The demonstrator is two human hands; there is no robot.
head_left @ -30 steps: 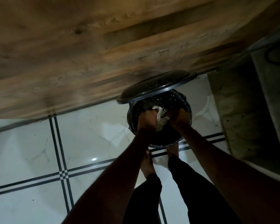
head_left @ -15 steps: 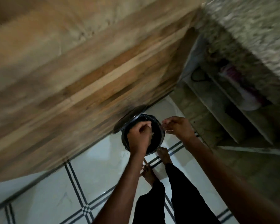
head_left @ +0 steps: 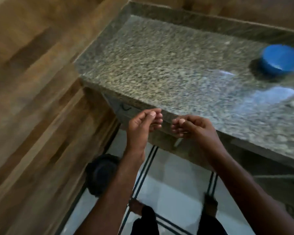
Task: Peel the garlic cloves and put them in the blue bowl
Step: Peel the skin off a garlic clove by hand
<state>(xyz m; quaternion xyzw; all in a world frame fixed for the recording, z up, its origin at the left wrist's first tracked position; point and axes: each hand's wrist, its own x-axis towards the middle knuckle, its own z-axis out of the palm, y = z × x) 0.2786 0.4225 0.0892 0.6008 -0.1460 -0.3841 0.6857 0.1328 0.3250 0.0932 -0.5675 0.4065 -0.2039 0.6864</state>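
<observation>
Furthest to the left of both hands stands a wood-panelled wall (head_left: 32, 99). Below the left hand, on the tiled floor (head_left: 173, 184), stands a dark round bin (head_left: 100, 173), just beside the left forearm.

The left hand (head_left: 141, 122) is raised in front of the near edge of the worktop (head_left: 159, 68). Its fingers are loosely curled toward the thumb, and nothing can be seen between them. The right hand (head_left: 193, 126) is close beside it, apart by a small gap, with the fingertips of both hands turned toward each other. Its fingers are also loosely curled, and it seems to carry nothing, although the picture is blurred by motion and a very small thing could be hidden.

The blue bowl (head_left: 280, 59) stands on the worktop, far ahead and to the right of the right hand, well apart from both hands. The right hand is clearly the nearer one to it. What lies inside the bowl cannot be told from this angle.

No garlic cloves are visible on the part of the worktop that shows. Judging from this, the next move probably goes forward and to the right, toward the bowl, where the right hand arrives first.
</observation>
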